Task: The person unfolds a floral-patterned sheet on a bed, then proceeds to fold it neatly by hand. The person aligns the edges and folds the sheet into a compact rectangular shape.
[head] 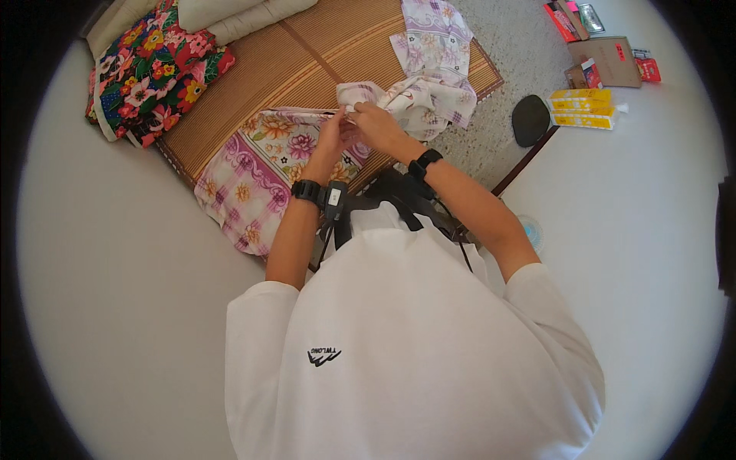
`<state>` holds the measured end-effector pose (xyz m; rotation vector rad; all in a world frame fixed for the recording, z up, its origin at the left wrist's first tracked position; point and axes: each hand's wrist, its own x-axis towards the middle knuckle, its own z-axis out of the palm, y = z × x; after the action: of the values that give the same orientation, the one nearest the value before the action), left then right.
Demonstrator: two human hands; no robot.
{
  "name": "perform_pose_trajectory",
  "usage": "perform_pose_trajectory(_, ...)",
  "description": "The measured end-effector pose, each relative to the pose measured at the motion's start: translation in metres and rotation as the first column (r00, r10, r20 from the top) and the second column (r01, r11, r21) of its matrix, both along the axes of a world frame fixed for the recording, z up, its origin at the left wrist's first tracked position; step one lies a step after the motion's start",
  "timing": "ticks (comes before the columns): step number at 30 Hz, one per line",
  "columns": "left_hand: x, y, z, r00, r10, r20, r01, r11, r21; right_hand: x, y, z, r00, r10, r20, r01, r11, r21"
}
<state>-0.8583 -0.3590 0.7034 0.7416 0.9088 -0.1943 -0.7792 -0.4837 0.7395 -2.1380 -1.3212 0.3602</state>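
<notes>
A floral bedding cloth (302, 146) in white, purple and orange lies bunched across the woven mat in front of me. My left hand (336, 135) pinches the folded upper edge of this cloth. Right beside it, nearly touching, my right hand (376, 125) grips the same edge between thumb and fingers. To the right of my hands the fabric is crumpled, and a loose length of it (440, 40) trails to the mat's far edge. On the left, a flatter part with a purple border hangs over the near edge. My fingertips partly cover the spot being held.
The bamboo mat (253, 75) covers a bed-like surface. A red floral quilt (155, 80) and a folded beige pad (241, 17) lie at its far left. On the right stand a cardboard box (606, 60), yellow packages (581, 109), a dark oval object (530, 121) and a small fan (530, 233).
</notes>
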Motion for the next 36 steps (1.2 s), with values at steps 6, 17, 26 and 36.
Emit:
perform_pose_trajectory(6, -0.01, -0.024, -0.025, 0.988, 0.095, -0.119, -0.083, 0.991, 0.105, 0.011, -0.022, -0.014, 0.983, 0.043, -0.176, -0.05, 0.998, -0.035)
perform_pose_trajectory(17, 0.021, -0.078, -0.049, 0.906, 0.423, 0.005, -0.377, 0.803, 0.461, 0.071, -0.046, -0.05, 0.935, 0.326, -0.14, -0.291, 0.931, 0.22)
perform_pose_trajectory(26, 0.029, -0.099, -0.035, 0.907, 0.414, 0.08, -0.335, 0.592, 0.733, 0.109, -0.023, -0.051, 0.942, 0.33, -0.064, -0.301, 0.912, 0.279)
perform_pose_trajectory(36, 0.013, -0.019, 0.04, 0.932, 0.088, -0.353, 0.34, 0.134, 0.931, 0.155, 0.009, -0.04, 0.937, 0.273, 0.216, -0.337, 0.869, 0.363)
